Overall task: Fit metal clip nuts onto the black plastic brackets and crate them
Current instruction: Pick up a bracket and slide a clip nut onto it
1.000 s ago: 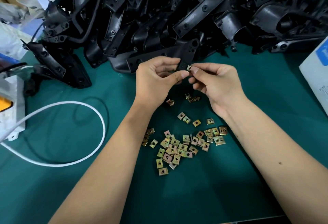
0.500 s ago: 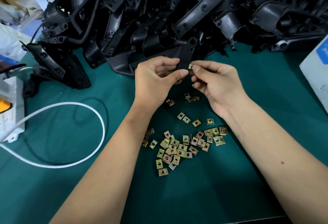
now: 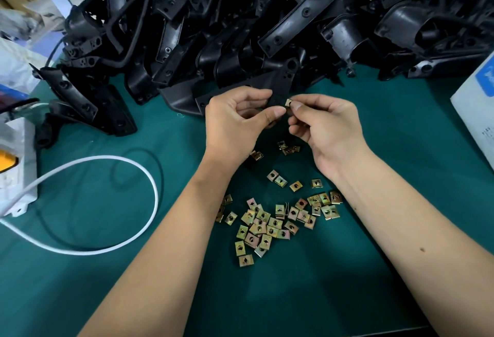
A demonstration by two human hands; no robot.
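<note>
My left hand [image 3: 238, 120] grips the near end of a long black plastic bracket [image 3: 283, 80] that reaches up and away toward the pile. My right hand [image 3: 323, 123] pinches a small brass-coloured clip nut [image 3: 288, 102] between thumb and forefinger, right at the bracket's edge. Whether the nut sits on the bracket I cannot tell. Several loose clip nuts [image 3: 270, 224] lie scattered on the green mat [image 3: 401, 149] below my hands. A big heap of black brackets [image 3: 267, 16] fills the back of the table.
A white cable [image 3: 149, 184] loops across the mat at left, running from a white device with a yellow part [image 3: 16, 165]. A white box with a blue label [image 3: 478, 101] stands at the right edge. A white bag [image 3: 13, 67] lies far left.
Both hands have lifted slightly with the bracket. My right hand has kept the clip nut at the bracket's edge, shifting it a little to the right.
</note>
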